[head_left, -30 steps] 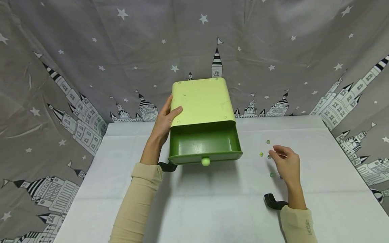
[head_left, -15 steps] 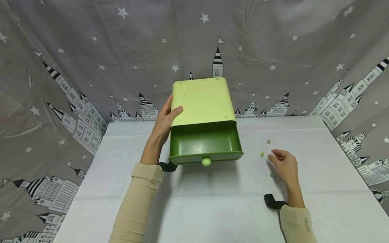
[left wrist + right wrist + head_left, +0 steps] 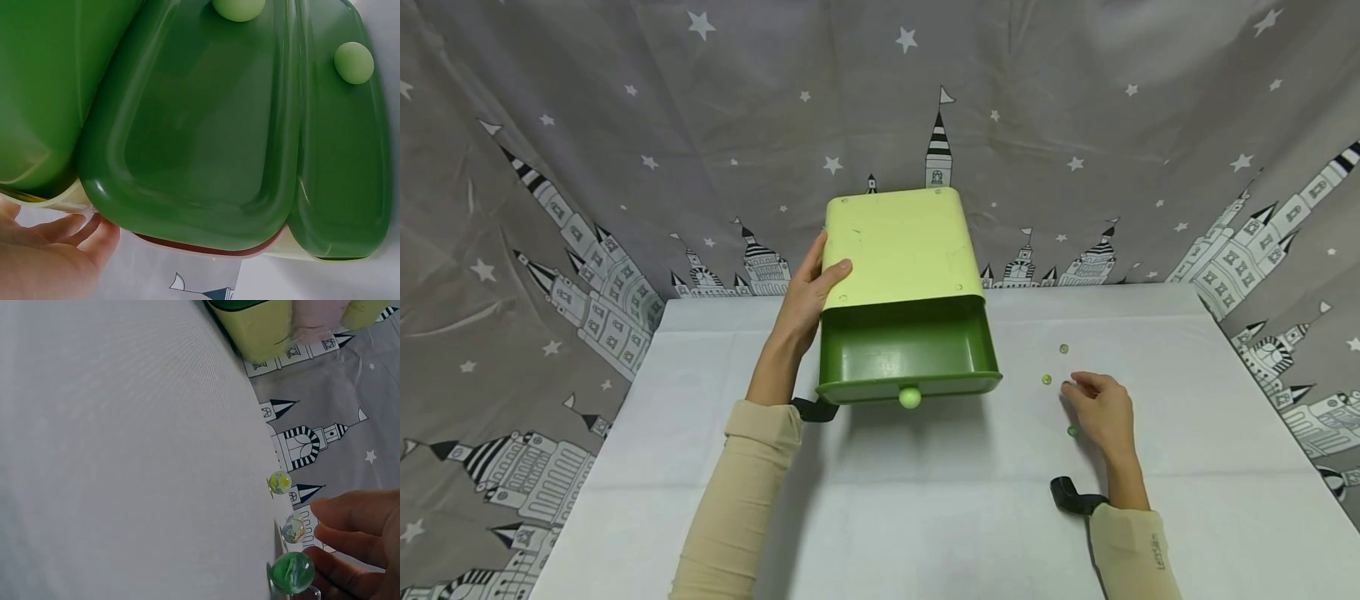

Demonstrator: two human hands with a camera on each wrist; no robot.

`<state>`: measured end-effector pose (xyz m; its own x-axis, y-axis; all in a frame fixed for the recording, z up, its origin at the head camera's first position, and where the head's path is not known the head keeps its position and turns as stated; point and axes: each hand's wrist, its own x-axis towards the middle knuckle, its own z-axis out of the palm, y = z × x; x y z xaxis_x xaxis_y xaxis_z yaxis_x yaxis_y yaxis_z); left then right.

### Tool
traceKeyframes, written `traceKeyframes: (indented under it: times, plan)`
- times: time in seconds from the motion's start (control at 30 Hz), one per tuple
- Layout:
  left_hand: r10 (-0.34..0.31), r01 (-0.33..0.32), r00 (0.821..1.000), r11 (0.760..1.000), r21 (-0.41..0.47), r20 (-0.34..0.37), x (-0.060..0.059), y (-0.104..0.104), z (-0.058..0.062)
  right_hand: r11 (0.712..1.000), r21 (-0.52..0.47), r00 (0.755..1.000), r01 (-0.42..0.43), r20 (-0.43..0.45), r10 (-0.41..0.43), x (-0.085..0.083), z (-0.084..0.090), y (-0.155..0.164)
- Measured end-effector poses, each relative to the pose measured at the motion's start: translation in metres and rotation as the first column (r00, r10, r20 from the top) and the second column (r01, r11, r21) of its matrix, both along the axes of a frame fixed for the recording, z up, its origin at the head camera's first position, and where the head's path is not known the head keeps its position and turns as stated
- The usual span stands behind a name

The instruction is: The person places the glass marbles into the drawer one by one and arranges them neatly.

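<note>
A yellow-green cabinet (image 3: 898, 246) with several green drawers tilts over the table in the head view. Its top drawer (image 3: 895, 350) is pulled out and bare inside, with a round light-green knob. My left hand (image 3: 803, 307) grips the cabinet's left side, thumb on the upper face; its fingers show at the cabinet's edge in the left wrist view. My right hand (image 3: 1102, 410) is low over the table, fingers loosely bent beside several glass marbles. The right wrist view shows a yellow marble (image 3: 280, 482), a clear marble (image 3: 294, 529) near the fingertips and a green marble (image 3: 292, 573).
A white cloth covers the table (image 3: 925, 533). Behind it hangs a grey curtain (image 3: 737, 100) printed with castles and stars. In the head view, one marble (image 3: 1063, 349) lies farther back, beyond my right hand.
My right hand has moved slightly down and toward me, now covering the clear marble that showed beside its fingertips. The left hand and cabinet stay nearly still.
</note>
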<state>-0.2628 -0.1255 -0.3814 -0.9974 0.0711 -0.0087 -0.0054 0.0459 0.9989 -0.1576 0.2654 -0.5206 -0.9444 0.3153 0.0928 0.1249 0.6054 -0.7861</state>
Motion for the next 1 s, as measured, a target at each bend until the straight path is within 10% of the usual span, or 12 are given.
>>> traceKeyframes:
  times: [1.0]
  plan:
    - [-0.005,0.005,1.0,1.0,0.018,-0.003,-0.001,0.0,-0.001,0.994,0.113,0.998,-0.006,-0.057,0.012,-0.004,-0.013,-0.002]
